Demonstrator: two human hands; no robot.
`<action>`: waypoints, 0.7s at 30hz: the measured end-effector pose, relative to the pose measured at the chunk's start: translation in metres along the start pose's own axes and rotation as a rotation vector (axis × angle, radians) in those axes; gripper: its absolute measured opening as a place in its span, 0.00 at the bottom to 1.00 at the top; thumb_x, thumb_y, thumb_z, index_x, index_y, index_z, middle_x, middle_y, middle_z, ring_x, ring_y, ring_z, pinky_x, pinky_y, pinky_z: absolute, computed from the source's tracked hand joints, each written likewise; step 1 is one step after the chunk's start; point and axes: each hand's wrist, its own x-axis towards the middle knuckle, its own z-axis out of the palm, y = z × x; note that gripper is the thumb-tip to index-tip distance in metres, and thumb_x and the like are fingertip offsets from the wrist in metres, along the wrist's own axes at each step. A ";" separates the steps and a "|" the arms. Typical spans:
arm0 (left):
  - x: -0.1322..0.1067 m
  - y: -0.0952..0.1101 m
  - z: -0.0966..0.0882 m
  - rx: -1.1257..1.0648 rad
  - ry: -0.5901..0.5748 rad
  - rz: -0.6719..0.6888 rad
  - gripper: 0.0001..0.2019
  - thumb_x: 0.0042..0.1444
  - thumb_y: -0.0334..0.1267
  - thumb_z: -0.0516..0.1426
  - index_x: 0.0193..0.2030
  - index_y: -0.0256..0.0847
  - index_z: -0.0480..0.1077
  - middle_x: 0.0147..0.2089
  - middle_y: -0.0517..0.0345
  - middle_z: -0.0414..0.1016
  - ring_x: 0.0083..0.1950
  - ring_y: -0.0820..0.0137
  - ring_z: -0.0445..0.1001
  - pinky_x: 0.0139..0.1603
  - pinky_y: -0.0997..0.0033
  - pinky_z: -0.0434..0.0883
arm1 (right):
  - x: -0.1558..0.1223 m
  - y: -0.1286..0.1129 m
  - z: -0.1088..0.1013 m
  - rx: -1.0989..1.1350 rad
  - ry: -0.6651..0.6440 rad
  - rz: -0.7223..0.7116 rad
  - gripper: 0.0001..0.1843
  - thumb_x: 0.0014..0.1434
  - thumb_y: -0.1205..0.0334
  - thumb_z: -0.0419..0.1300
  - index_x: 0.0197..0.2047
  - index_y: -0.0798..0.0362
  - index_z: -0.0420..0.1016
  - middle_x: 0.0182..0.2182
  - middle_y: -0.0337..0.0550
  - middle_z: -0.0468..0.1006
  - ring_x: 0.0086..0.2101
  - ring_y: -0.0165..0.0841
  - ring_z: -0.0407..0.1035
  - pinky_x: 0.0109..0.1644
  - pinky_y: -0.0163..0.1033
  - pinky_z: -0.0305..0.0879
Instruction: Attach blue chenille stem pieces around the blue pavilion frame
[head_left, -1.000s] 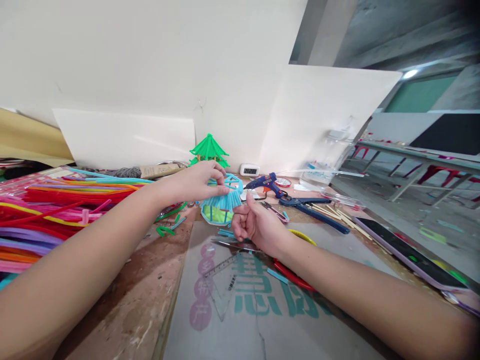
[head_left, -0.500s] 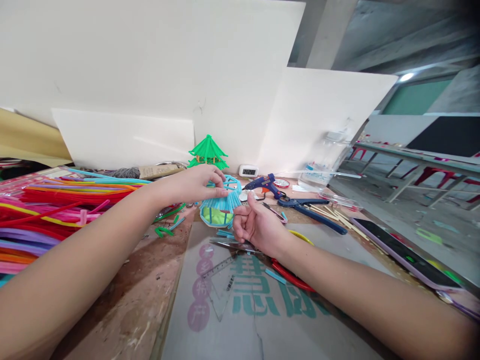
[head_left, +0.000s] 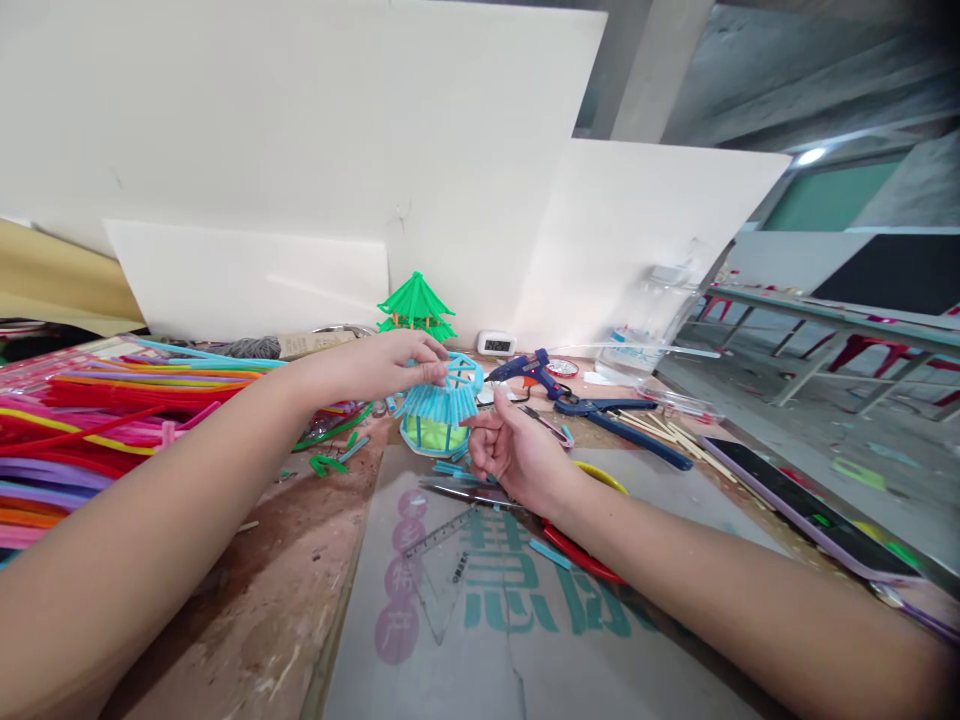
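My left hand (head_left: 397, 362) pinches the upper rim of a light-blue straw roof (head_left: 444, 398), tilted above a small blue-framed base with a yellow-green floor (head_left: 430, 433). My right hand (head_left: 504, 448) hovers just right of the base, fingers curled loosely, thumb up near the roof's lower fringe; I cannot make out anything in it. Short blue straw pieces (head_left: 452, 467) lie under the hands.
A heap of coloured straws (head_left: 97, 410) fills the left. A finished green straw pavilion (head_left: 417, 305) stands by the white boards. A blue glue gun (head_left: 529, 367), blue pliers (head_left: 622, 417), a clear set square (head_left: 442, 565), a red-yellow ring (head_left: 585, 560), a phone (head_left: 814, 515) and wooden sticks (head_left: 686, 433) lie to the right.
My left hand has tilted and shifted the blue roof slightly left and up, uncovering the base below. My right hand has loosened from a fist and moved a little nearer the base.
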 end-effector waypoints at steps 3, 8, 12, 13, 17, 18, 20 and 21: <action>-0.001 -0.001 -0.003 0.002 0.041 -0.048 0.21 0.65 0.50 0.47 0.40 0.42 0.78 0.58 0.55 0.72 0.60 0.63 0.68 0.59 0.66 0.63 | 0.000 0.002 -0.001 -0.018 0.012 -0.032 0.30 0.63 0.38 0.51 0.30 0.57 0.77 0.14 0.39 0.70 0.15 0.27 0.58 0.21 0.34 0.56; -0.003 0.002 -0.003 0.017 0.048 -0.074 0.22 0.62 0.55 0.49 0.43 0.43 0.79 0.58 0.53 0.72 0.57 0.61 0.70 0.56 0.66 0.66 | 0.000 0.001 0.000 -0.035 0.004 -0.059 0.28 0.60 0.38 0.55 0.30 0.56 0.77 0.14 0.38 0.70 0.15 0.27 0.58 0.21 0.33 0.57; -0.003 0.007 -0.002 0.038 0.014 -0.031 0.20 0.60 0.55 0.53 0.42 0.43 0.78 0.58 0.53 0.72 0.59 0.60 0.69 0.57 0.67 0.65 | 0.000 0.001 0.000 -0.040 0.052 -0.118 0.23 0.59 0.40 0.58 0.29 0.54 0.75 0.14 0.37 0.70 0.15 0.27 0.58 0.21 0.33 0.58; -0.003 0.008 -0.001 0.040 0.005 -0.014 0.20 0.60 0.54 0.53 0.42 0.42 0.78 0.59 0.54 0.72 0.59 0.60 0.69 0.58 0.67 0.64 | 0.000 0.001 -0.001 -0.047 0.061 -0.127 0.23 0.58 0.41 0.59 0.29 0.54 0.75 0.14 0.36 0.70 0.15 0.27 0.58 0.21 0.33 0.58; -0.002 0.000 0.001 0.048 0.011 0.008 0.18 0.61 0.50 0.52 0.41 0.42 0.78 0.60 0.52 0.70 0.60 0.61 0.68 0.60 0.65 0.63 | 0.000 0.001 -0.002 -0.176 0.102 -0.176 0.26 0.57 0.40 0.59 0.31 0.57 0.77 0.15 0.38 0.71 0.16 0.25 0.60 0.21 0.32 0.57; -0.001 -0.004 0.002 0.053 0.022 0.012 0.18 0.62 0.50 0.52 0.40 0.41 0.78 0.59 0.51 0.70 0.60 0.62 0.68 0.60 0.65 0.63 | 0.000 -0.001 -0.002 -0.229 0.122 -0.190 0.26 0.57 0.40 0.58 0.31 0.58 0.78 0.16 0.38 0.71 0.16 0.25 0.61 0.21 0.31 0.57; 0.000 -0.012 0.004 0.061 0.042 0.029 0.18 0.62 0.49 0.51 0.40 0.41 0.77 0.59 0.49 0.70 0.59 0.62 0.68 0.61 0.64 0.63 | 0.000 -0.008 -0.002 -0.344 0.144 -0.204 0.27 0.58 0.40 0.57 0.30 0.58 0.77 0.15 0.39 0.72 0.16 0.25 0.62 0.21 0.31 0.58; 0.001 -0.015 0.005 0.064 0.049 0.036 0.18 0.62 0.49 0.50 0.40 0.40 0.77 0.59 0.49 0.70 0.59 0.62 0.68 0.61 0.64 0.63 | -0.001 -0.012 -0.002 -0.404 0.135 -0.196 0.27 0.58 0.40 0.57 0.29 0.58 0.77 0.15 0.39 0.72 0.16 0.25 0.62 0.21 0.32 0.59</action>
